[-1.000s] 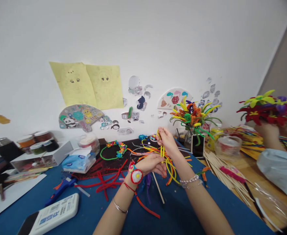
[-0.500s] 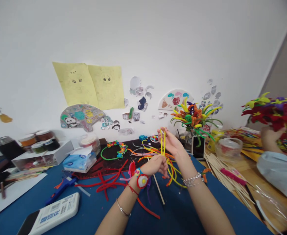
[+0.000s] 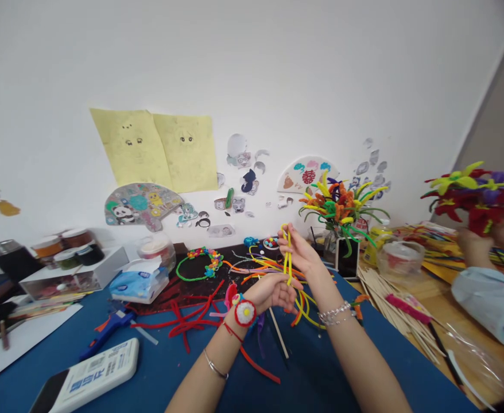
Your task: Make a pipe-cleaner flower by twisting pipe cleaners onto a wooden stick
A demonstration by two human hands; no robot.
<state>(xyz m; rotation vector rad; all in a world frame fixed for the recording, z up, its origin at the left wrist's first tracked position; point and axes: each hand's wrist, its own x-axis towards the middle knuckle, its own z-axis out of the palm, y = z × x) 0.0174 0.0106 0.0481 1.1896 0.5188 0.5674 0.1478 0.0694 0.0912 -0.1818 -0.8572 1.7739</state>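
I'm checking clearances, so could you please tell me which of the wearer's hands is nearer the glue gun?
Left. The left hand is off to the right of the glue gun; the right hand is farther right and farther forward.

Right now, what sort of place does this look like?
Probably a craft workspace: a held yellow pipe cleaner, loose red pipe cleaners and a pipe-cleaner flower bouquet suggest it.

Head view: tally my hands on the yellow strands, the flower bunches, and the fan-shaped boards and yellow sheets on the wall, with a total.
Hands on yellow strands: 2, left hand and right hand
Flower bunches: 2
Fan-shaped boards: 2
Yellow sheets: 2
Total: 8
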